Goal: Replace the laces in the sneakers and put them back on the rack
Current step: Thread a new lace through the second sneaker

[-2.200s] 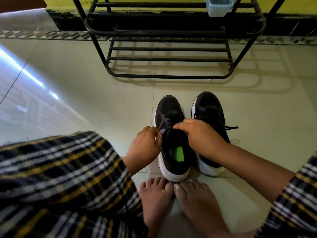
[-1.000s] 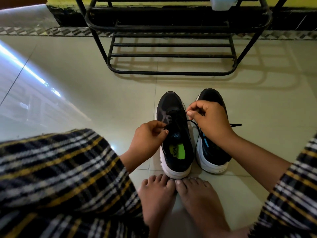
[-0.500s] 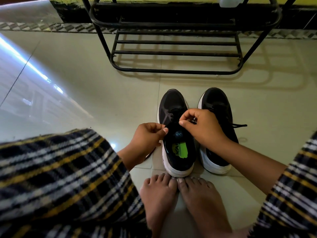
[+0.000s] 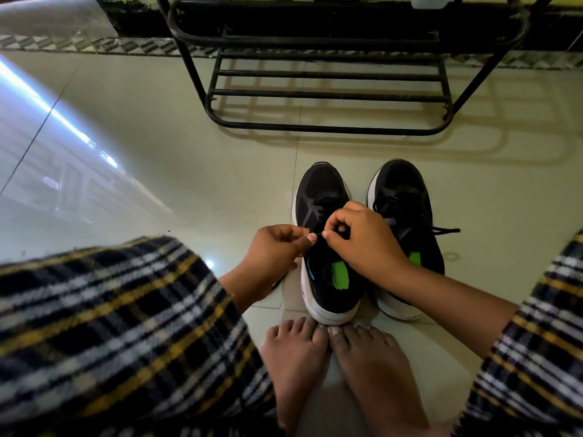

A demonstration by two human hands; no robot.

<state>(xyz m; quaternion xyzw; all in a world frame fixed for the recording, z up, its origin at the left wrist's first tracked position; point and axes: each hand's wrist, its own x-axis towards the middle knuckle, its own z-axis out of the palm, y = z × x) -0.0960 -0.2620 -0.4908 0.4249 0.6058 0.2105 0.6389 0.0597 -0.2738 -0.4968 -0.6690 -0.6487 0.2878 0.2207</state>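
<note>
Down on the pale tiled floor (image 4: 189, 171), two black mesh sneakers with white soles stand side by side before the black metal rack (image 4: 328, 93). Over the left sneaker (image 4: 318, 197), the left hand (image 4: 274, 247) and right hand (image 4: 362, 238) each pinch the thin black lace (image 4: 318, 234), taut between them. A slipped pinch could unthread it; the right sneaker (image 4: 407, 197) sits laced.

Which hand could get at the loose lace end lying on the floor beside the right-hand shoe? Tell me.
Probably the right hand: it sits beside that shoe, and the lace end lies on open floor. It is pinching the other lace now.
</note>
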